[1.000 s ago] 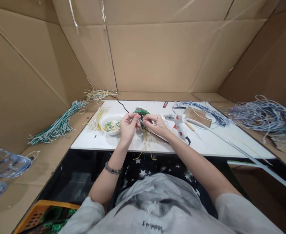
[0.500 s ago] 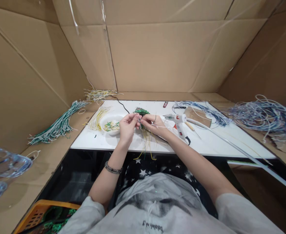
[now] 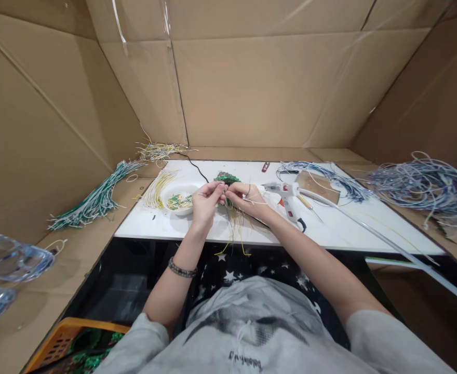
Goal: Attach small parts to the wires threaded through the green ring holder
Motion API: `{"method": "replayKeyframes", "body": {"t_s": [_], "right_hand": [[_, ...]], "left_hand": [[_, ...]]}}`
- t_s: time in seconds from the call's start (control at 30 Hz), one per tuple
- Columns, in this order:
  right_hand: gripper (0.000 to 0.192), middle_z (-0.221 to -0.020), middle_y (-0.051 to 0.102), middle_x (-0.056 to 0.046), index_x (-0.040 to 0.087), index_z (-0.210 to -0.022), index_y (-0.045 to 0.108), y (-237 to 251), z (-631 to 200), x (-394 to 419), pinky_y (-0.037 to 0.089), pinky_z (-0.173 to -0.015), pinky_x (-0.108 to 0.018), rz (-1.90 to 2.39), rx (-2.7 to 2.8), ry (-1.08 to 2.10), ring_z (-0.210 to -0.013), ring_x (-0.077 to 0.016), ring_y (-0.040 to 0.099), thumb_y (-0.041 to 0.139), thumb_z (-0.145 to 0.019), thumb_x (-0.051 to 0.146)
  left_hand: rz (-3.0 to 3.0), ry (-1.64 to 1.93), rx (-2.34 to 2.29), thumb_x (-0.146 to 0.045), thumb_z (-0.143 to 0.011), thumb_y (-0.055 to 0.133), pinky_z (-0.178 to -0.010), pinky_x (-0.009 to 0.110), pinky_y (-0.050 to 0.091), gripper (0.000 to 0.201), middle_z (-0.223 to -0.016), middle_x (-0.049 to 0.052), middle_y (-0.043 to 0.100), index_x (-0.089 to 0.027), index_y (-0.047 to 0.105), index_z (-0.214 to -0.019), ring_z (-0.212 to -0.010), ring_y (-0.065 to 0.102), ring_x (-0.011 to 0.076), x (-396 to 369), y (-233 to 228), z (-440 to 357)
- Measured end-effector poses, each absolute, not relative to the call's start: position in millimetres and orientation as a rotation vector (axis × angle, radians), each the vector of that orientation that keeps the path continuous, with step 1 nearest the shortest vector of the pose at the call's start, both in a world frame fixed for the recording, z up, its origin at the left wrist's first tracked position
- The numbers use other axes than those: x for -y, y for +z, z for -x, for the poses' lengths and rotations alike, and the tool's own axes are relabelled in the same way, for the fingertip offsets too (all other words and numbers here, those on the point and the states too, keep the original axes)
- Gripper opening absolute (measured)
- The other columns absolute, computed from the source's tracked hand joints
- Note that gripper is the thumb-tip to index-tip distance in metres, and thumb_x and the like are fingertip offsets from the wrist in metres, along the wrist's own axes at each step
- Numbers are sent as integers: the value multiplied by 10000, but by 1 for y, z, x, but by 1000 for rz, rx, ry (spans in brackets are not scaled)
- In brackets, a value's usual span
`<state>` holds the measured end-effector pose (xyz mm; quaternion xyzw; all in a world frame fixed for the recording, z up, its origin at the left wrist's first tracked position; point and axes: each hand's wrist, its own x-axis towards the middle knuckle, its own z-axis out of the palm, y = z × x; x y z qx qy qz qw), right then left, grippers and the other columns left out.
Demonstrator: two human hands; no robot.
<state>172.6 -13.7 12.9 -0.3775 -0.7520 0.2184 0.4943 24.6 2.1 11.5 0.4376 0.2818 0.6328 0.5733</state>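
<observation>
Strands (image 3: 234, 221) between bowl (image 3: 178, 211) and glue gun (image 3: 290, 192).

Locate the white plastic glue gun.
In the head view, the glue gun lies on the white tabletop, right of the right hand, beside the yellow-handled pointed tool.

Grey shirt (image 3: 166, 358), dark lettering (image 3: 245, 359), not legible

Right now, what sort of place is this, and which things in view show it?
Probably a small craft or assembly workspace: a glue gun lies on the white tabletop, a bundle of green-and-white strands lies at left, and a cardboard wall stands behind.
</observation>
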Motion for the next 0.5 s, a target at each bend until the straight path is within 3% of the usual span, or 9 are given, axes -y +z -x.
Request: {"method": "replayKeyframes", "body": {"t_s": [0.5], "right_hand": [[256, -633, 540, 21, 221, -626, 534, 14, -172, 16, 375, -626, -287, 911, 1851, 494, -617, -133, 461, 536, -867, 306]], "left_hand": [[-1014, 1498, -668, -364, -663, 960, -514, 203, 508, 331, -808, 95, 796, -138, 745, -772, -563, 619, 87, -1, 11, -25]]}}
